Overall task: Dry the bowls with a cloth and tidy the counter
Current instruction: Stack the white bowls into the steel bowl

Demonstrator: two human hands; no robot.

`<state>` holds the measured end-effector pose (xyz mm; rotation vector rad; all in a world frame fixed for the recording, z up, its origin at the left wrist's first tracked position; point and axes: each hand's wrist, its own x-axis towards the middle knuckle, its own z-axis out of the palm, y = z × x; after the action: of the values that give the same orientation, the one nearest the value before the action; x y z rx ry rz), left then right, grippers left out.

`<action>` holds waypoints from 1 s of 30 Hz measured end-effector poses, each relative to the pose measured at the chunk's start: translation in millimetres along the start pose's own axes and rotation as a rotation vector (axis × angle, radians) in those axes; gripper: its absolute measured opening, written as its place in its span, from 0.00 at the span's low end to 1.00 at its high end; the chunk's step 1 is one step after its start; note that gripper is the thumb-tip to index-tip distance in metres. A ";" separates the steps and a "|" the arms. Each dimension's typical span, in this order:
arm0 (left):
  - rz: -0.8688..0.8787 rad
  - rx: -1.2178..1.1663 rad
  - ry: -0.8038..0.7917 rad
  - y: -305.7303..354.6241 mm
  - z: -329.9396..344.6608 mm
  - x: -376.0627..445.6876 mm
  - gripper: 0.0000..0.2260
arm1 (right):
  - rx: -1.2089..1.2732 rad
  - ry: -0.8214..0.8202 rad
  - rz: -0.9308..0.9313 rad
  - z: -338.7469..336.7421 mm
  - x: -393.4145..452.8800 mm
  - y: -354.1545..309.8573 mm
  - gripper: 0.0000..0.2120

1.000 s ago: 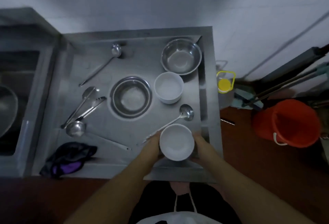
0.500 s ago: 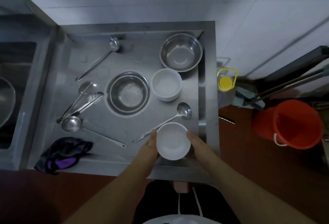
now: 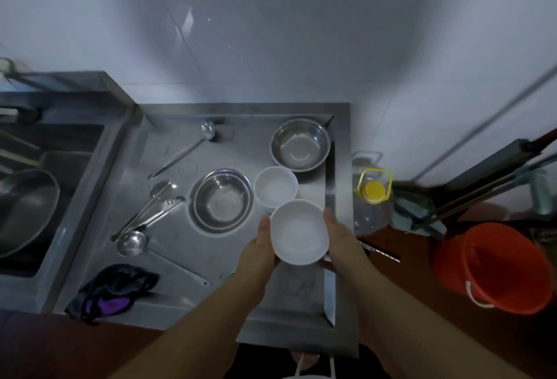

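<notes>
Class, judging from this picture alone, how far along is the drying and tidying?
Done: nothing visibly. In hand: both hands, left hand and right hand, hold one white bowl. Left: the cloth lies unused, and another white bowl, steel bowls and ladles remain on the counter.

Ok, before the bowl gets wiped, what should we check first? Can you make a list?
1. White bowl held by both hands, left hand and right hand: ok.
2. Cloth in hand: not ok, it lies on the counter's front left corner.
3. Bowl is wet: cannot tell.
4. Second white bowl close behind: ok, but mind bumping it.
5. Ladles away from the hands: ok.
</notes>
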<state>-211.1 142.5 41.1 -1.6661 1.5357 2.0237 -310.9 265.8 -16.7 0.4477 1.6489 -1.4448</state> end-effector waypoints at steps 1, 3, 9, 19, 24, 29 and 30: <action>0.031 0.010 -0.013 7.1 2.1 -0.8 0.28 | -0.010 0.004 -0.007 0.2 -1.4 -10.1 0.30; 0.094 0.011 -0.033 26.3 6.7 0.3 0.29 | -0.022 -0.012 -0.039 0.4 -4.2 -35.9 0.30; 0.147 0.039 -0.025 93.6 10.7 35.5 0.27 | -0.001 -0.017 -0.097 16.8 8.4 -108.8 0.30; 0.116 0.107 -0.124 194.6 25.7 155.4 0.29 | 0.119 0.119 -0.065 61.8 99.7 -189.7 0.33; 0.100 0.075 -0.204 215.7 36.0 209.8 0.18 | 0.165 0.212 -0.045 81.6 154.1 -202.4 0.31; 0.030 0.056 -0.250 212.1 43.5 253.3 0.24 | 0.194 0.271 0.016 89.4 194.1 -198.6 0.36; 0.014 0.057 -0.252 208.9 45.6 260.8 0.25 | 0.196 0.284 0.024 89.7 199.8 -196.4 0.35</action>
<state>-474.8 -51.9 -39.1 -1.3243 1.5056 2.0804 -534.8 77.8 -48.8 0.8119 1.7186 -1.5887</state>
